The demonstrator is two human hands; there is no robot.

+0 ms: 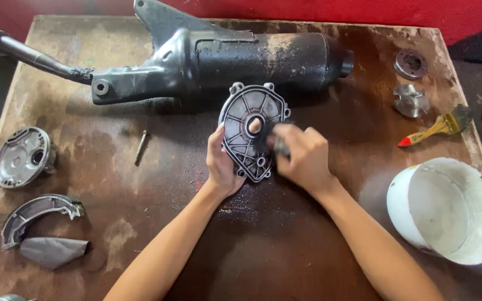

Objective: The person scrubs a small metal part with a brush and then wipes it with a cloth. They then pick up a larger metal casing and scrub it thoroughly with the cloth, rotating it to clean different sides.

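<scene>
1. Your left hand (pixel 222 163) grips the lower left rim of the ribbed metal cover (pixel 250 129), holding it tilted up off the counter (pixel 285 245), ribbed face toward you so the recesses show.
2. Your right hand (pixel 303 156) is closed around a small dark scrubbing piece (pixel 279 145), pressed against the cover's right side; what it is exactly is too blurred to tell.
3. Just beyond both hands lies the long black exhaust muffler (pixel 224 58), well clear of the cover.
4. Right of your right hand: white bucket (pixel 447 209) lying on its side, and a paintbrush (pixel 436 129), both within reach.
5. Far left of your left hand: drum-shaped part (pixel 22 156), brake shoe (pixel 37 214), loose bolt (pixel 140 147), set apart.
</scene>
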